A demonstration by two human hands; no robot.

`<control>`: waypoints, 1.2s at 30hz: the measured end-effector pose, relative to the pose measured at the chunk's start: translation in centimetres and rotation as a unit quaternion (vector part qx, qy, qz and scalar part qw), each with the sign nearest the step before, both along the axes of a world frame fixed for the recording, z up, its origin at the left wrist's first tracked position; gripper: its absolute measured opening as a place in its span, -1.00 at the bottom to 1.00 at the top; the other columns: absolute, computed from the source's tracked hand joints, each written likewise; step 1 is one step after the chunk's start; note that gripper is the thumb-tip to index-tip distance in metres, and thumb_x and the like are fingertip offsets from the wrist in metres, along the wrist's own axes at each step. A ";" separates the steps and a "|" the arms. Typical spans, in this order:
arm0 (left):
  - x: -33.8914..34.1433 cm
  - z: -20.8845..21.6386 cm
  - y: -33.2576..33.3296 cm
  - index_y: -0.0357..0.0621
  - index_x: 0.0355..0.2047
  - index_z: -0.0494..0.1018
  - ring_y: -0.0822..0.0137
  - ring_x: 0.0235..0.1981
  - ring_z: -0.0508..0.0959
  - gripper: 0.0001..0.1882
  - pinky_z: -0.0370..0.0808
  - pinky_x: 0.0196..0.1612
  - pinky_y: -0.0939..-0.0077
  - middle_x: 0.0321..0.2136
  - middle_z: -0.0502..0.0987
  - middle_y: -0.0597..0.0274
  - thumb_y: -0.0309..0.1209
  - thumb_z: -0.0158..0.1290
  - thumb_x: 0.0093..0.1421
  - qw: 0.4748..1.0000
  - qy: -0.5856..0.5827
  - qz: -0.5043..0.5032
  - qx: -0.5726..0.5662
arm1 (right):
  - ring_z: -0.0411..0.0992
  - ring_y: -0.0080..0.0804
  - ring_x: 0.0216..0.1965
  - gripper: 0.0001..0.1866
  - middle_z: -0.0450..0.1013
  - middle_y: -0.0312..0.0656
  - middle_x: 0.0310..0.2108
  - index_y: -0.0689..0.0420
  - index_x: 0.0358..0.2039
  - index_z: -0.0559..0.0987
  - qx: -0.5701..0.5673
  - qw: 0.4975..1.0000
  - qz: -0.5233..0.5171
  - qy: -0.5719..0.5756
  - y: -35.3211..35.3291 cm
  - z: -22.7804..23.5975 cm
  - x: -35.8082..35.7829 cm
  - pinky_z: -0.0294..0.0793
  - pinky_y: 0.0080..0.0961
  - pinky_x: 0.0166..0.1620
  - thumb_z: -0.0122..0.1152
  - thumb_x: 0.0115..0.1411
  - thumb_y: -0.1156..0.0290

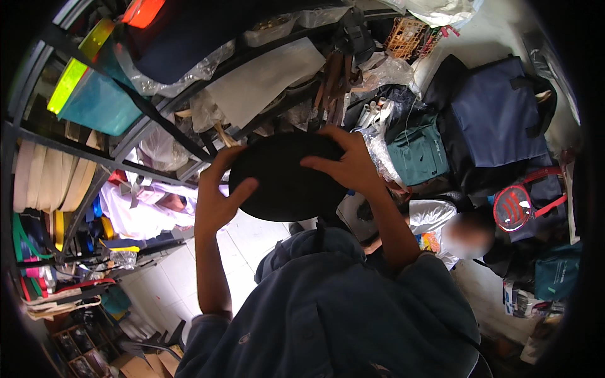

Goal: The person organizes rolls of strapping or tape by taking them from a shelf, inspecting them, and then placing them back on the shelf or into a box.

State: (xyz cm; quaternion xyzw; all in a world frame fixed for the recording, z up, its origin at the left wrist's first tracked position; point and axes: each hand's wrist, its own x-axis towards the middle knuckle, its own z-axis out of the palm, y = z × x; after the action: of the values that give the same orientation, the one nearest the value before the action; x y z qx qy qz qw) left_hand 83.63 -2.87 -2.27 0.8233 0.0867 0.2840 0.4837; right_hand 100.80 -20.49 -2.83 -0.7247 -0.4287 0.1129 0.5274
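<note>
Between the fingers of both our hands, in the head view, we hold a flat black oval panel (287, 179). Our left hand (216, 195) grips its left edge and our right hand (355, 165) its upper right, thumbs lying on the near face, the other fingers largely hidden behind it. Up and left of the left fingers, a teal tub (101, 97) with a lime rim sits on a black metal rack (69, 151); we cannot tell what it holds. Far below those fingers, a compartmented wooden tray (72, 355) contains dark items too small to name. Right of the right fingers hang a teal bag (416, 154) and, farther out, a navy bag (495, 113), their contents hidden. Above these fingers is an orange lattice basket (403, 39).
</note>
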 end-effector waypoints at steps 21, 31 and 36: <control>0.6 -3.7 -2.2 -0.25 -0.28 0.54 0.40 -0.43 0.58 -0.69 0.46 -0.29 0.55 -0.47 0.60 0.14 -0.30 0.24 0.03 0.963 0.246 -0.003 -0.108 | 0.42 -0.56 -0.41 -0.66 0.50 -0.18 -0.45 0.25 -0.30 0.52 -0.126 0.972 0.131 0.150 -1.7 -5.5 -1.6 0.39 -0.56 -0.31 0.34 0.02 0.26; -1.5 -4.1 1.5 -0.37 -0.22 0.50 0.50 -0.36 0.48 -0.73 0.38 -0.24 0.65 -0.40 0.55 0.26 -0.38 0.12 0.17 0.969 -0.038 0.194 -0.147 | 0.50 -0.33 -0.55 -0.67 0.46 -0.03 -0.59 0.26 -0.32 0.51 -0.006 0.997 -0.026 0.066 -1.8 -4.6 -2.0 0.40 -0.51 -0.44 0.30 0.05 0.25; -0.9 -4.3 2.4 -0.34 -0.18 0.47 0.44 -0.32 0.50 -0.60 0.41 -0.23 0.60 -0.35 0.53 0.18 -0.18 0.10 0.21 0.927 -0.181 0.220 -0.244 | 0.46 -0.46 -0.53 -0.67 0.48 -0.10 -0.57 0.27 -0.26 0.50 0.127 0.984 -0.101 0.070 1.0 -4.3 -2.7 0.40 -0.55 -0.40 0.27 0.08 0.28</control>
State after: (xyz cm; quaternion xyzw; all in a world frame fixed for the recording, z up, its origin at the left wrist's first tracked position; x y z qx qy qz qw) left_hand 82.76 -0.48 -6.56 0.5743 0.2432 0.4979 0.6027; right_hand 98.08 -19.52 -7.16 -0.6817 -0.3261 0.0543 0.6528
